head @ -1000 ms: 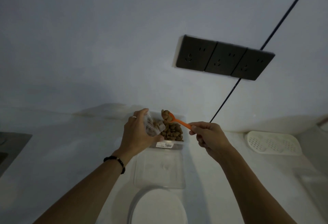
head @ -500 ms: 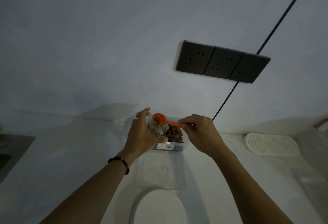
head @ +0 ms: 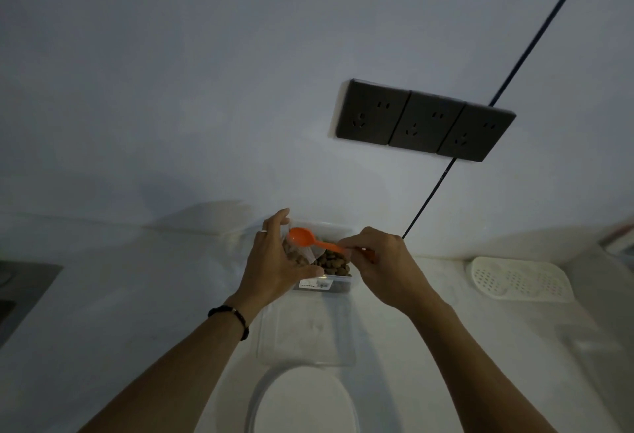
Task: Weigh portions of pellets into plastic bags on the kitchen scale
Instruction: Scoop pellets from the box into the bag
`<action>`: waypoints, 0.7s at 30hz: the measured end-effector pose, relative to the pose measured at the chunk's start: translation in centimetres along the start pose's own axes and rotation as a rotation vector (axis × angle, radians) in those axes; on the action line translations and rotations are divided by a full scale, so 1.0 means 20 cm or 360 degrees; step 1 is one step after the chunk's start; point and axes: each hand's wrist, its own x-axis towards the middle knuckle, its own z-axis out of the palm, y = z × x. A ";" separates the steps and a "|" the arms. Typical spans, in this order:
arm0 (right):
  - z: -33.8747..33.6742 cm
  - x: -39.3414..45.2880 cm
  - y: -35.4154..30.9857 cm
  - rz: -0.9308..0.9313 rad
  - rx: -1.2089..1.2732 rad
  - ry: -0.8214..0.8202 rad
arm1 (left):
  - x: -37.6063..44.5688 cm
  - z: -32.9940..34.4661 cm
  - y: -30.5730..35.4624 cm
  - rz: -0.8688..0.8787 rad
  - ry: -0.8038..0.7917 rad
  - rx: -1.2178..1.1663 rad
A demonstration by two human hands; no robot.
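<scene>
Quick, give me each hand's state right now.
Left hand: holding the plastic bag of pellets.
Right hand: pinching the orange spoon by its handle.

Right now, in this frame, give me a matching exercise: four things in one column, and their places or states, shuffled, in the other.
Things:
1. spoon
2. bag
3. tub
4. scale

Places or states:
A. white, nearest the camera, nothing on it
B. held in the left hand, with pellets inside
C. on the counter by the wall, holding brown pellets
D. orange, handle pinched by the right hand, bowl tipped over the bag

Pairs: 1-D, 2-B, 3-C, 4-A
</scene>
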 end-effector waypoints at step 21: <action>0.37 0.11 0.23 0.0747 -0.0070 -0.0175 | -0.09 -0.14 -0.08 0.0001 -0.0039 0.0317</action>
